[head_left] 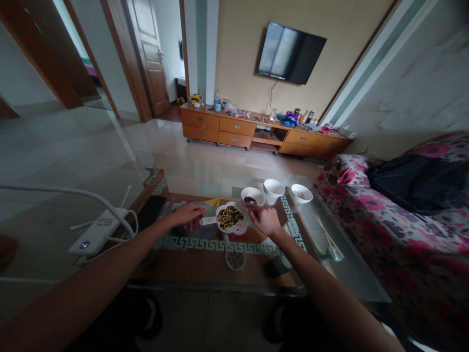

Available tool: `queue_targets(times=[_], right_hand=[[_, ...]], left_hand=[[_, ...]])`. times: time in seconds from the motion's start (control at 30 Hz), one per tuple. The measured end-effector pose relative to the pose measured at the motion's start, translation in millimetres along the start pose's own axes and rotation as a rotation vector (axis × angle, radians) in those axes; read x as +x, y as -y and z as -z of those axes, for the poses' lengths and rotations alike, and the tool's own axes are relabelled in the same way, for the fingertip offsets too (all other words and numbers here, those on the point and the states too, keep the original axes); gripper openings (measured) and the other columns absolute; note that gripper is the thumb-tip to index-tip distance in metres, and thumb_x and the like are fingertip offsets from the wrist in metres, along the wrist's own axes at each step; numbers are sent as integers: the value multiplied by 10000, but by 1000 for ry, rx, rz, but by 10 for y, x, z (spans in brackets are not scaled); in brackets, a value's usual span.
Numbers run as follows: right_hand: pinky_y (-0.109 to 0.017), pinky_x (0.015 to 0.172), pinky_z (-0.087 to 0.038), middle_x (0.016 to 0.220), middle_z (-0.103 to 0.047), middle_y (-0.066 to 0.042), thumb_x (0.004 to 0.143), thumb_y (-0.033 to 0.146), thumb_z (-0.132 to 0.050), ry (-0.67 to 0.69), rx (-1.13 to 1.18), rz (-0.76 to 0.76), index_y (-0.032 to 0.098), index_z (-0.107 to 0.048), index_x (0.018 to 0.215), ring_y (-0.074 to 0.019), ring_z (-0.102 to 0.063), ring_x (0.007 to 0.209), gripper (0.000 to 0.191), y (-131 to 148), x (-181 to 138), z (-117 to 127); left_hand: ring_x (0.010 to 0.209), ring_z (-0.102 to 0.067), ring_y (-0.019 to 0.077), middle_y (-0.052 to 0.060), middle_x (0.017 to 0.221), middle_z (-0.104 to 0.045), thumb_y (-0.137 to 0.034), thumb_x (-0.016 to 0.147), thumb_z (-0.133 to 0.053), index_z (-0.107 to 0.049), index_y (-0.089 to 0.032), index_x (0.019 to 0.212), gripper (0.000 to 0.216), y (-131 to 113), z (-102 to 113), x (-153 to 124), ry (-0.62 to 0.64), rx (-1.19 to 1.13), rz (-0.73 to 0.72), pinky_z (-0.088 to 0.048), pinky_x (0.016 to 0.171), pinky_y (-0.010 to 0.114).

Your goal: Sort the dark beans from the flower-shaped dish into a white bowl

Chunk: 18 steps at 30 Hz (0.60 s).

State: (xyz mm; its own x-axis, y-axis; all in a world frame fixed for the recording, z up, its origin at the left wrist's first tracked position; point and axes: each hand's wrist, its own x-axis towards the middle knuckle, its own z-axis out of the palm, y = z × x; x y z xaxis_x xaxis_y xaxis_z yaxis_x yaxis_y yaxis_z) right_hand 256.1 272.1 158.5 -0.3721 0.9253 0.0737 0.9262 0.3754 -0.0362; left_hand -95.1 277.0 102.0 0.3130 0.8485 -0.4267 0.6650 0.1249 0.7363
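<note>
A white scalloped dish [242, 226] with a short handle lies on the glass table, holding mixed yellow, green and dark beans [229, 218]. My left hand [188, 215] is beside the dish's handle, fingers loosely extended and apart; contact with the handle is unclear. At the opposite rim, my right hand [266, 220] has its thumb and fingertips pinched together. Whatever lies between those fingertips is too small to make out. Just behind the dish stands a white bowl [252, 190] with dark beans inside. Closer to me, a small round container [235, 266] holds pale and dark grains.
Two more white bowls, a middle one [274, 187] and a right one [302, 194] with pale contents, stand farther back. Chopsticks [329, 235] lie toward the right edge. A power strip [97, 231] with cables occupies the left side. A flowered sofa [381, 220] borders the table's right.
</note>
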Motion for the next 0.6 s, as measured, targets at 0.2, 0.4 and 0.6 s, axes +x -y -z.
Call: queue_targets(times=[0.2, 0.4, 0.6], right_hand=[[-361, 897, -594, 1176, -838, -126, 1127, 406, -403, 132, 30, 178, 257, -723, 1450, -283, -809, 1010, 479, 426, -51, -129], [-371, 904, -597, 1155, -838, -142, 1131, 395, -402, 181, -1, 197, 255, -724, 1454, -285, -809, 1016, 477, 494, -45, -162], [-381, 893, -591, 1114, -842, -129, 1124, 375, -418, 191, -6, 206, 271, -738, 1431, -289, -806, 995, 456, 511, -25, -145]], left_hand=[[565, -690, 222, 118, 813, -721, -797, 951, -379, -613, -158, 990, 681, 25, -11, 9, -2, 6, -14, -444, 432, 275], [559, -687, 219, 108, 806, -719, -798, 968, -398, -614, -165, 1010, 670, 41, -13, 21, 1, -8, -23, -441, 441, 269], [545, -676, 210, 90, 773, -703, -740, 996, -389, -619, -176, 1010, 610, 23, -18, 20, -3, -18, -22, -431, 434, 261]])
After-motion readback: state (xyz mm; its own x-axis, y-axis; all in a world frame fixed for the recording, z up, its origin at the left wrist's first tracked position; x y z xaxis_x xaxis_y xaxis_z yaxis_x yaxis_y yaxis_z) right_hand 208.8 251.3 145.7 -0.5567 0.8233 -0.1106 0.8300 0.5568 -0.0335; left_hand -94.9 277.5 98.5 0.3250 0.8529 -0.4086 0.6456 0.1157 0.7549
